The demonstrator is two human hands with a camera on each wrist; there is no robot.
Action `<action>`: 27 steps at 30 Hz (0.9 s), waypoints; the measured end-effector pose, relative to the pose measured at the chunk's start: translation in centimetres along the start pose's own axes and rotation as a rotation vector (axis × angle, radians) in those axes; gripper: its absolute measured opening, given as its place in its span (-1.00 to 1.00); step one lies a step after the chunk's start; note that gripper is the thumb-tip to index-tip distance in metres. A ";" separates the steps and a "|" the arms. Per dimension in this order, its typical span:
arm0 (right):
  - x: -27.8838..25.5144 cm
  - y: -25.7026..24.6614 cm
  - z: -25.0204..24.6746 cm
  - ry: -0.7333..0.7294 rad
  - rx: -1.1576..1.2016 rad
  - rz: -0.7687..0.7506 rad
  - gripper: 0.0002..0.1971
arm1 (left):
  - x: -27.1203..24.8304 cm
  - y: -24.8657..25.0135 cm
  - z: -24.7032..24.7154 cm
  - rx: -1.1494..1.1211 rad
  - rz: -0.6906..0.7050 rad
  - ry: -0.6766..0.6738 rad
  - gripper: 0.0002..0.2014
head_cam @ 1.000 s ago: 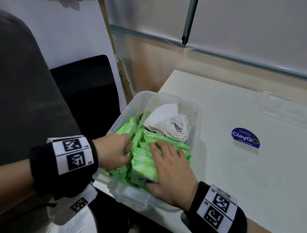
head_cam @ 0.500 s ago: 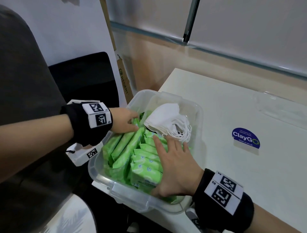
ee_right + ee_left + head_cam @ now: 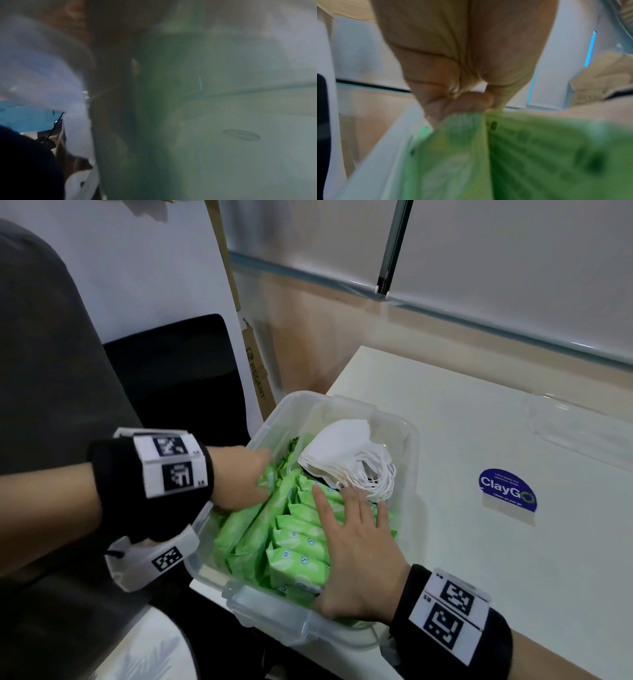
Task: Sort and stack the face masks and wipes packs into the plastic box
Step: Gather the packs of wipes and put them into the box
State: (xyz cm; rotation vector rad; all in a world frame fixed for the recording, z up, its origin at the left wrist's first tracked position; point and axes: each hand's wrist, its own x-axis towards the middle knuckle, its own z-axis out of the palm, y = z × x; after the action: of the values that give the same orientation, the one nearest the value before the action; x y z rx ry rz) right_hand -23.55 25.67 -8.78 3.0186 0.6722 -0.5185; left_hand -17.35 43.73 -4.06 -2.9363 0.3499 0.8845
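A clear plastic box (image 3: 413,446) sits at the table's near left corner. A stack of white face masks (image 3: 342,450) lies at its far end, and several green wipes packs (image 3: 298,546) fill the rest. My left hand (image 3: 241,481) reaches in at the left wall and its curled fingers grip the top of a standing green pack (image 3: 522,155). My right hand (image 3: 356,542) lies flat with spread fingers on the row of packs, fingertips close to the mask loops. The right wrist view is dark and blurred.
A blue ClayGo sticker (image 3: 507,490) is on the white table (image 3: 513,577) right of the box. A clear lid (image 3: 575,433) lies at the far right. A black chair (image 3: 178,378) and leaning cardboard (image 3: 255,378) stand left of the table.
My left hand moved from the near left of the box along the left-hand packs toward the far end. The right hand slid forward over the packs toward the masks.
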 end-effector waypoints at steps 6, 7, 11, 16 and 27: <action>0.1 -0.1 1.7 0.150 0.112 0.062 0.18 | 1.4 -1.1 -0.4 -0.086 0.071 0.017 -0.66; 0.0 -0.1 1.5 0.158 0.101 0.061 0.18 | 1.8 -1.6 -0.8 -0.064 0.075 0.065 -0.65; -0.1 0.0 1.7 0.126 0.100 0.065 0.17 | 3.6 -1.7 -0.6 0.173 0.081 0.053 -0.60; 0.0 0.1 1.0 0.164 0.076 0.003 0.19 | 4.2 -0.2 -0.3 0.387 0.015 -0.043 -0.67; 0.2 0.2 0.0 -0.035 -0.003 0.011 0.29 | 0.4 -1.4 0.8 -0.074 0.004 0.145 -0.59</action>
State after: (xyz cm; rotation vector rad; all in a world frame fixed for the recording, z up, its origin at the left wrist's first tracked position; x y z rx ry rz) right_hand -23.32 25.53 -8.83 3.0009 0.6531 -0.5685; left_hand -17.14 45.09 -5.00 -3.0776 0.3379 0.7018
